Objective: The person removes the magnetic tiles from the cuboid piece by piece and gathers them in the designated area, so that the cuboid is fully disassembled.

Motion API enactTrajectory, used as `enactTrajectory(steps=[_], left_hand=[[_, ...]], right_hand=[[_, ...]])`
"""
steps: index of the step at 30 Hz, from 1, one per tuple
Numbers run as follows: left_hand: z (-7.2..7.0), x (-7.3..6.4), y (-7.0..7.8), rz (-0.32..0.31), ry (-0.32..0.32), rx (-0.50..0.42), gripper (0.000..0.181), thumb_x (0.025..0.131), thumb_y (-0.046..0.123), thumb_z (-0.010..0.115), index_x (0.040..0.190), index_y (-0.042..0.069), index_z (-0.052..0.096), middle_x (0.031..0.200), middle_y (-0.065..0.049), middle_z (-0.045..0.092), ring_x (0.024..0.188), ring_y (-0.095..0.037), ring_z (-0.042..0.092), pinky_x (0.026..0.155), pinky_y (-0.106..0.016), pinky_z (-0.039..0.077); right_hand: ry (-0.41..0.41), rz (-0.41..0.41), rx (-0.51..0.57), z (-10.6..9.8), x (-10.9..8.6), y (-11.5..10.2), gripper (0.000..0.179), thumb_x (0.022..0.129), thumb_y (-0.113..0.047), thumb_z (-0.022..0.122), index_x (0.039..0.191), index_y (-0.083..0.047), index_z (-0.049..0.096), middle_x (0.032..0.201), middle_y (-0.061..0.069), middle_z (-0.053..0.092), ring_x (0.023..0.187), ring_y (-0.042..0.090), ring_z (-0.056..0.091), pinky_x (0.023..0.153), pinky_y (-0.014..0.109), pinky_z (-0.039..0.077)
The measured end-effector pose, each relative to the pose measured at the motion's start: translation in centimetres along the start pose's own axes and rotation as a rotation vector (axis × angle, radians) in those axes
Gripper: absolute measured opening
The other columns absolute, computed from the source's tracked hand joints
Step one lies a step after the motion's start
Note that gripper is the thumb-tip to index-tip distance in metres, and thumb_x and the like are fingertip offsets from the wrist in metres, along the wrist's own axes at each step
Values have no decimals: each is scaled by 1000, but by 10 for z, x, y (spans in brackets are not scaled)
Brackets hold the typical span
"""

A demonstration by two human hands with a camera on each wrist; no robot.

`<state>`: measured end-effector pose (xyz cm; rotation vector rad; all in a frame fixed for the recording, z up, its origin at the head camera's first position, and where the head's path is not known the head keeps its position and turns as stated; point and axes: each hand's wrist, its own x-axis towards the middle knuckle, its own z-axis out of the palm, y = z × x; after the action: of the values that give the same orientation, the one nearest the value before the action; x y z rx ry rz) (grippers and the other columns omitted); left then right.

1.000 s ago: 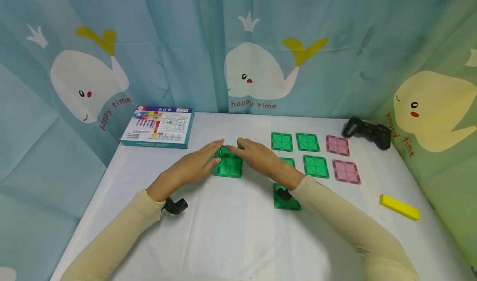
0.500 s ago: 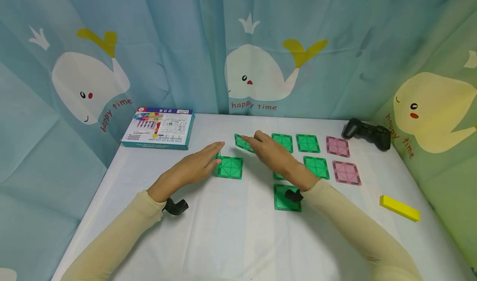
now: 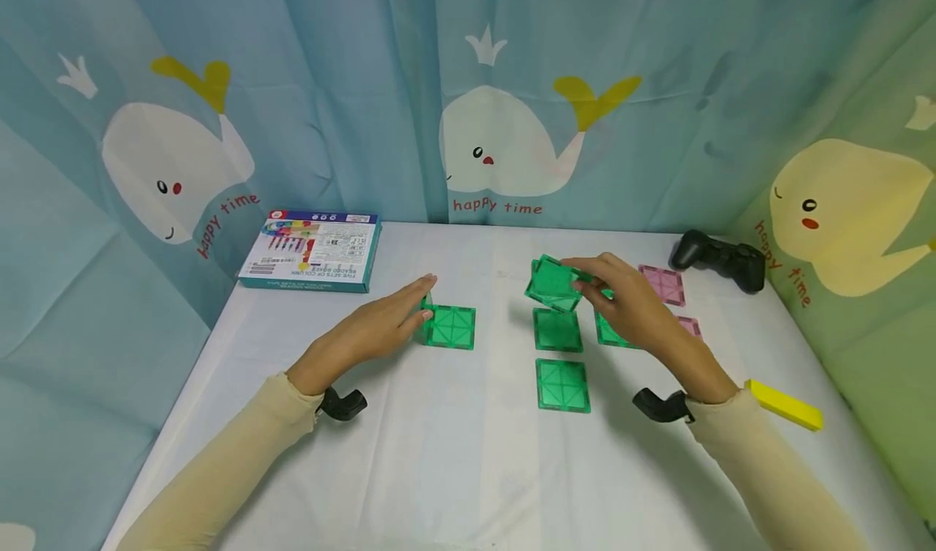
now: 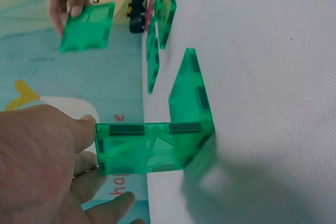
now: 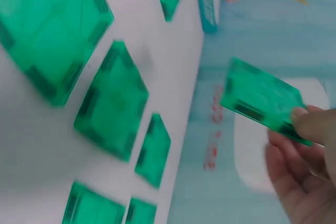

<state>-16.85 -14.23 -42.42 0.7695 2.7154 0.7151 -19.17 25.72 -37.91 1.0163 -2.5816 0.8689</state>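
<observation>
My left hand pinches the top edge of an upright green see-through magnetic tile between thumb and finger. That tile stands at the left side of a flat green tile, and the two meet along an edge. Off to the right, my right hand pinches another green magnetic tile by one corner. This held tile is tilted and hangs in the air above the back row of loose tiles, partly covering one of them. Below it lie two more flat green tiles in a column.
Two pink tiles lie beyond my right hand, partly covered by it. A black game controller sits at the back right, with a yellow block nearer. A flat box lies at the back left. Patterned curtains surround the white table.
My right hand has lifted a green tile away from beside my left hand and carried it right, over the loose tiles. My left hand has stayed put on the upright tile.
</observation>
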Motion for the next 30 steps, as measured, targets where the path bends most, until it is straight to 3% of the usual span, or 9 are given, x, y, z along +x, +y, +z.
enactTrajectory(steps=[3,6,10,15,19,23,30], left_hand=[[0,-1,0,-1,-4,-6,64,116,40,36,170,12,17,177,-4,15,163,-21,17,131,-44,21],[0,-1,0,-7,-9,-1,63,116,40,36,170,13,18,177,-4,14,163,-21,17,131,-45,22],[0,-1,1,-9,-11,5,63,116,39,36,170,12,18,177,-4,14,163,-22,17,130,-46,23],[-1,-1,1,-11,-18,5,63,116,39,36,170,12,17,177,-4,13,163,-21,16,130,-46,22],[-1,-1,2,-14,-18,4,63,116,39,35,170,12,17,177,-4,13,163,-22,16,130,-46,22],[-2,-1,3,-21,-17,-2,62,116,39,35,170,12,19,177,-5,14,163,-23,17,130,-48,23],[-1,2,2,-5,-3,-20,58,116,39,36,168,14,29,177,-6,17,162,-26,22,129,-51,26]], right_hand=[[-94,87,54,-18,-17,6,42,99,4,70,140,-6,67,98,6,65,84,18,68,75,13,51],[-211,180,120,-34,-35,15,40,102,0,67,141,-6,66,97,5,67,79,12,65,68,22,53],[-343,281,229,-48,-58,28,36,107,-6,62,143,-6,64,104,5,71,86,8,66,71,28,56],[-432,303,317,-55,-85,46,35,107,-3,59,143,0,61,105,6,71,88,16,69,81,25,57],[-501,336,406,-58,-103,56,36,110,-5,55,145,2,58,117,7,68,88,18,71,82,27,59],[-529,376,429,-53,-115,62,35,110,-7,55,143,3,60,123,10,66,91,14,68,79,30,59],[-456,439,252,-35,-121,62,22,103,-9,68,123,-1,71,116,10,69,94,5,57,78,24,52]])
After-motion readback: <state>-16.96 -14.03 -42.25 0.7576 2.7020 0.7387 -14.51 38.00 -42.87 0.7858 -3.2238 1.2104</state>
